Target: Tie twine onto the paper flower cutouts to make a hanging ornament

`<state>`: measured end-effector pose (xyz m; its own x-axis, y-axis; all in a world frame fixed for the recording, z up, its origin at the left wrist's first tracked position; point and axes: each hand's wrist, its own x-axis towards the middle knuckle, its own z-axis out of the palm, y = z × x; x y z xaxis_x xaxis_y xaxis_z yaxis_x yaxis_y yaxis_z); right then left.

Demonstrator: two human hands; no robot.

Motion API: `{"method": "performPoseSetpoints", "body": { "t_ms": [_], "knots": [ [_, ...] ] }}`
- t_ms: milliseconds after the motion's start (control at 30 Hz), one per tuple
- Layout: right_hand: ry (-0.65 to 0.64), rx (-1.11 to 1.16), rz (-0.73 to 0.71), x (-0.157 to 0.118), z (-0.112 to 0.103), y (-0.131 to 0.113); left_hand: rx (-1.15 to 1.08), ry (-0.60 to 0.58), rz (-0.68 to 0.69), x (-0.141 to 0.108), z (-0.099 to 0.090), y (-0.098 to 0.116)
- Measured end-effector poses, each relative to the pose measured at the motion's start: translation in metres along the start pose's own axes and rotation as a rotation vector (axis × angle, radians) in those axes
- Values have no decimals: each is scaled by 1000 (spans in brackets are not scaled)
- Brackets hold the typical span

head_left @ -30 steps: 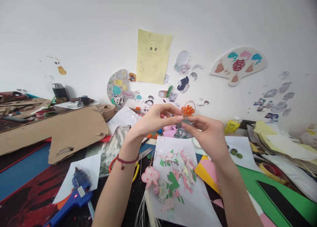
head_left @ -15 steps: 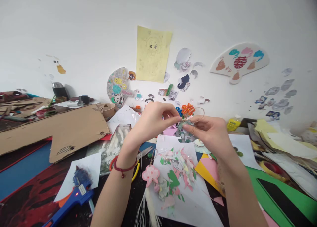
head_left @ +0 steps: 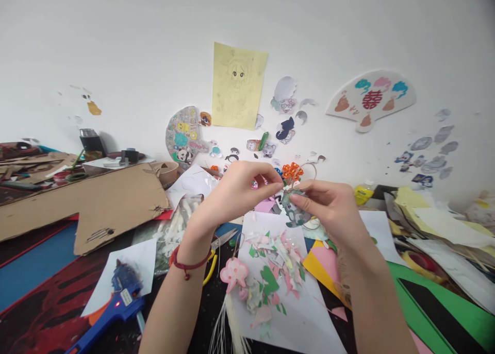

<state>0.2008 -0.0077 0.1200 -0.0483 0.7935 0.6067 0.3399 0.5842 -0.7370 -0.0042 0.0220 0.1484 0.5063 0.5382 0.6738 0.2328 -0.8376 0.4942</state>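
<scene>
Both hands are raised over the middle of the worktable. Between thumb and fingers, my right hand (head_left: 328, 202) pinches a grey-green cartoon-animal cutout (head_left: 294, 215), which hangs tilted. A thin brown cord (head_left: 314, 169) loops up from its top edge. My left hand (head_left: 247, 189) is closed in a pinch on the cord near the cutout's top; the fingertips hide the exact spot. Below them, a pink flower-shaped charm (head_left: 234, 272) with a white tassel (head_left: 230, 323) lies beside a heap of pink, green and white paper scraps (head_left: 276, 271) on a white sheet (head_left: 301, 328).
At left lie a blue hot glue gun (head_left: 122, 302) with a lit red light and a large cardboard piece (head_left: 119, 204). Yellow-handled scissors (head_left: 211, 269) sit by my left wrist. A green sheet (head_left: 433, 307) and tape roll (head_left: 423, 264) are at right. Cutouts cover the wall behind.
The cutout has tilted and shifted slightly to the right in my fingers. The cord loop now stands more upright. Both hands have stayed nearly in place.
</scene>
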Motion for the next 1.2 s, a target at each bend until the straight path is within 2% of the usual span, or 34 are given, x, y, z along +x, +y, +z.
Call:
{"method": "performPoseSetpoints", "body": {
  "t_ms": [200, 367, 567, 733, 867, 1200],
  "knots": [
    [-51, 45, 29, -2, -4, -4, -47, 14, 29, 3, 3, -1],
    [-116, 109, -1, -1, -8, -4, -185, 12, 22, 7, 11, -1],
    [-110, 174, -33, -1, -8, -3, -337, 41, -2, 11, 25, -2],
    [-32, 262, -110, -2, -7, 0, -422, -19, 0, 13, 26, -7],
    [49, 259, -171, -1, -5, -1, -436, -34, 63, 13, 27, -12],
    [98, 100, -125, -2, -4, -8, -294, 122, 215, 14, 29, -18]
  ]
}}
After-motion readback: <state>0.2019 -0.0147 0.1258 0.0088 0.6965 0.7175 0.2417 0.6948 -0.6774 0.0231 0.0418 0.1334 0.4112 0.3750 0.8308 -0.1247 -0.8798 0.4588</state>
